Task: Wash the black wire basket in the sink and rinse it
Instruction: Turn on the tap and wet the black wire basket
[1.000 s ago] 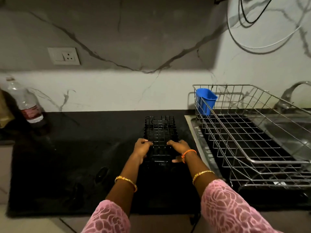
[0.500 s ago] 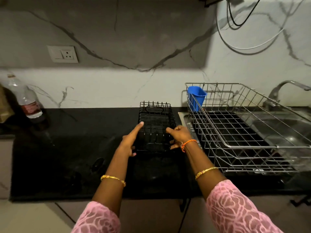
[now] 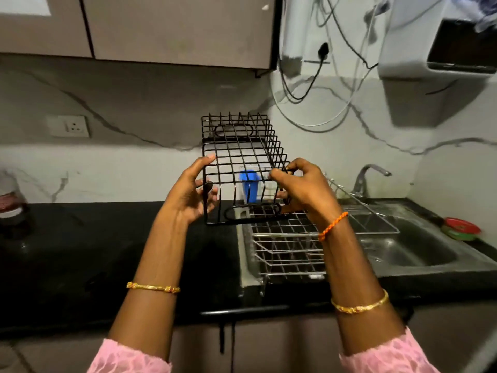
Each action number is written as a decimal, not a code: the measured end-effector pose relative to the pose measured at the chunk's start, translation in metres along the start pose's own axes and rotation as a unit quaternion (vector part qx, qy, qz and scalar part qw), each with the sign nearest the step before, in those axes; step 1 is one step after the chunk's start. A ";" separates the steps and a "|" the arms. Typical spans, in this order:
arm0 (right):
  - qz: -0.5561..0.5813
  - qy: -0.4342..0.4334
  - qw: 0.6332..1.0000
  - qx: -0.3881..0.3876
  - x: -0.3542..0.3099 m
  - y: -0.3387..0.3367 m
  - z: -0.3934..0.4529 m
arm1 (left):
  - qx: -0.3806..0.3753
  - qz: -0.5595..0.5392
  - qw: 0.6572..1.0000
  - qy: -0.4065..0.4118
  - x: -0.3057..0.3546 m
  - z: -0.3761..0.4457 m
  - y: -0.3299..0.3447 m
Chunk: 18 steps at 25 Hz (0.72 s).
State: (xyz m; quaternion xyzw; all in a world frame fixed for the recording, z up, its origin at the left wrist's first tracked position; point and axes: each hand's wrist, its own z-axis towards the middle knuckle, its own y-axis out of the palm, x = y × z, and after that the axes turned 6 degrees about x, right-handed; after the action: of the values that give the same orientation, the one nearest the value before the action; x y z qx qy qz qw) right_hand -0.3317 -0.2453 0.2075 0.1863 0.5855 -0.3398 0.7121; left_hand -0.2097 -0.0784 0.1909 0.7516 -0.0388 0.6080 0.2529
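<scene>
1. The basket (image 3: 242, 168), which was resting on the table (image 3: 80, 251) a second ago, is now held up in the air, in front of the wall and above the table's edge beside the sink (image 3: 408, 249).
2. The basket's left side is held by the left hand (image 3: 192, 195), thumb up along the frame and fingers curled at the lower wires; half a second ago that hand was only reaching toward it with a pointed finger.
3. The right side is pinched by the right hand (image 3: 304, 189), fingers curled round the wires.
4. The view is now raised, so that cabinets (image 3: 161, 28) and hanging cables (image 3: 309, 84) are seen where only wall was shown before.
5. It is judged that the pick-up is done and the carry toward the sink is under way; washing and rinsing are not yet begun, and no water is seen running from the tap (image 3: 369, 175).
6. The sink's left part is covered by a steel rack (image 3: 285, 246), with a blue cup (image 3: 248, 184) seen through the basket's wires; the open basin lies to the right of the rack.
7. The table is black and glossy; a bottle (image 3: 10, 208) stands at its far left, and a red-lidded tub (image 3: 461, 228) sits at the sink's right.
8. The wall is marbled and pale, with a socket (image 3: 70, 126) on the left.
</scene>
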 end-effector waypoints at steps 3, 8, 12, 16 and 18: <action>0.031 0.026 0.999 0.003 0.014 -0.085 -0.019 | -0.062 -0.069 0.995 -0.036 -0.026 -0.027 0.065; 0.019 0.022 0.997 0.069 0.067 -0.227 -0.061 | -0.087 -0.075 0.983 -0.144 -0.104 -0.044 0.177; -0.018 0.021 0.991 0.133 0.120 -0.305 -0.080 | -0.088 -0.039 0.981 -0.170 -0.155 -0.056 0.260; 0.013 0.049 0.970 0.239 0.184 -0.357 -0.058 | -0.075 -0.050 0.988 -0.126 -0.213 -0.042 0.344; 0.037 0.075 0.960 0.266 0.207 -0.376 -0.035 | -0.045 -0.046 0.991 -0.114 -0.236 -0.023 0.383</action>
State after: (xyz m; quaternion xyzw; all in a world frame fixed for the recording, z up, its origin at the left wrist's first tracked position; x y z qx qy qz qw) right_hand -0.6032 -0.5399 0.0496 0.4153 0.5185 -0.4416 0.6030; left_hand -0.4318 -0.4604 0.1010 0.8049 -0.0600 0.5038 0.3078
